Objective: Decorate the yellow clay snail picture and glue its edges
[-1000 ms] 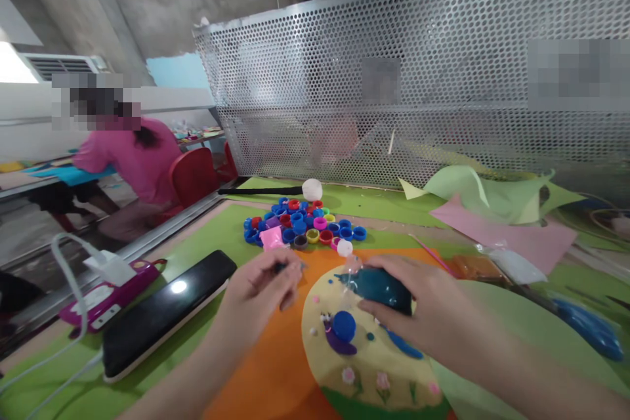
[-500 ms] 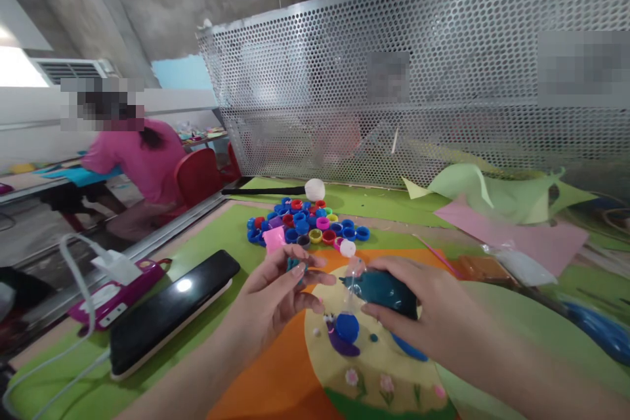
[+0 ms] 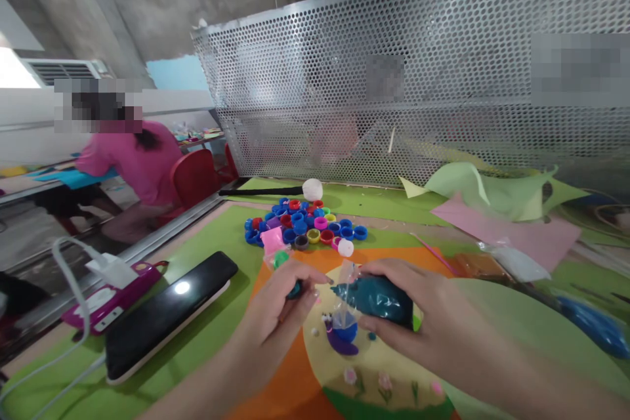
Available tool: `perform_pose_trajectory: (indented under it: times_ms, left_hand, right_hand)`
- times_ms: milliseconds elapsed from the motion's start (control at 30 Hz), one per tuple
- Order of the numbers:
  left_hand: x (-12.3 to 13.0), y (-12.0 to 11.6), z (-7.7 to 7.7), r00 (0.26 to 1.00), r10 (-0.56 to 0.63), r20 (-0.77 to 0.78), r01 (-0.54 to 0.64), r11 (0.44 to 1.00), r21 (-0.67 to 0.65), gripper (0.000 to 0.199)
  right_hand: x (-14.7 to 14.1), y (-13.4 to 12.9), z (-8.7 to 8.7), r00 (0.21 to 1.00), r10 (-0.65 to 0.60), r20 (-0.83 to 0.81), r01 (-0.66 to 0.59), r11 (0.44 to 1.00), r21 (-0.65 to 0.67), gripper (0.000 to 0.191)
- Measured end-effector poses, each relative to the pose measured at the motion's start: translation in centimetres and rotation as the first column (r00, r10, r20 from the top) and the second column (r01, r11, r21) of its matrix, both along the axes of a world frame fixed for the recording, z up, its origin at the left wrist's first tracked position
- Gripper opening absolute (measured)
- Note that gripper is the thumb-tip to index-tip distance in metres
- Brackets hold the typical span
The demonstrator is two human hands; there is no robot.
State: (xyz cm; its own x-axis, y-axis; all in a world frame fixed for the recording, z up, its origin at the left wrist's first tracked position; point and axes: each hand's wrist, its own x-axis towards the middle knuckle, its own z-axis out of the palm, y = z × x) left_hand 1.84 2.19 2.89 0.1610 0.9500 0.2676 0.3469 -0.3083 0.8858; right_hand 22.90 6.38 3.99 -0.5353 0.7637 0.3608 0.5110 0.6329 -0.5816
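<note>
In my right hand (image 3: 420,295) is a dark teal lump of modelling clay (image 3: 378,298) in a clear plastic wrapper, its drawn-out tip pointing at my left hand. My left hand (image 3: 288,298), fingers curled, pinches a small piece of teal clay (image 3: 295,289), partly hidden by the fingers. Below both hands lies a cream clay picture (image 3: 319,357) on an orange sheet (image 3: 275,380). On it are a purple snail (image 3: 339,338) with a blue shell, pink flowers (image 3: 384,380) and a green strip along the bottom.
Behind my hands are a pile of coloured rings (image 3: 300,223), a pink packet (image 3: 272,241) and a green lump (image 3: 280,258). A black phone-like device (image 3: 172,315) and a purple power strip (image 3: 115,295) lie left. Paper scraps (image 3: 492,190) sit before a perforated metal screen (image 3: 443,79).
My left hand has turned and drawn its fingers together around the small teal piece. The green lump behind it has come into sight. My right hand keeps its hold, nearly in place.
</note>
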Motion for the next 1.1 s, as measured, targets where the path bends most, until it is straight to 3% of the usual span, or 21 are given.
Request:
perform_pose_trajectory:
  times_ms: [67,200,333,533,667,767,833,967,1100]
  left_hand:
    - [-0.2,0.1,0.1,0.987,-0.007,-0.158,0.029,0.99,0.137,0.013]
    - [-0.6,0.7,0.0,0.96,0.039,-0.276,0.076,0.916,0.394,0.018]
    - [-0.6,0.8,0.0,0.933,0.095,-0.347,0.108,0.846,0.523,0.021]
    - [-0.4,0.3,0.3,0.913,-0.046,-0.405,0.225,0.885,0.407,0.027]
    - [-0.2,0.1,0.8,0.908,-0.221,-0.356,0.29,0.944,0.154,0.026]
    - [0.2,0.1,1.1,0.905,-0.334,-0.263,0.333,0.941,-0.049,0.018]
    - [0.5,0.1,1.1,0.901,-0.366,-0.235,0.348,0.93,-0.115,0.016]
    - [0.3,0.3,1.0,0.927,-0.322,-0.194,0.31,0.946,-0.092,0.022]
    - [-0.8,0.7,0.5,0.989,-0.045,-0.138,0.054,0.996,0.067,0.023]
  right_hand:
    - [-0.1,-0.1,-0.1,1.0,0.015,-0.015,-0.015,1.0,-0.004,0.029]
    - [-0.1,-0.3,-0.4,1.0,-0.003,-0.017,0.002,1.0,-0.025,0.029]
    - [-0.1,-0.2,-0.4,1.0,0.006,-0.02,-0.007,0.999,-0.052,0.029]
    - [-0.1,-0.1,-0.3,0.998,0.048,-0.043,-0.051,0.996,-0.074,0.029]
    - [-0.1,0.0,-0.3,0.997,0.073,-0.022,-0.075,0.994,-0.084,0.029]
    - [0.0,0.2,-0.4,0.994,0.112,-0.009,-0.112,0.991,-0.071,0.03]
    - [-0.1,0.2,-0.4,0.991,0.135,-0.002,-0.135,0.989,-0.062,0.032]
    - [-0.4,0.2,-0.4,0.997,0.071,-0.015,-0.072,0.995,-0.072,0.029]
    - [-0.6,0.3,-0.5,0.999,-0.018,-0.041,0.016,0.998,-0.062,0.028]
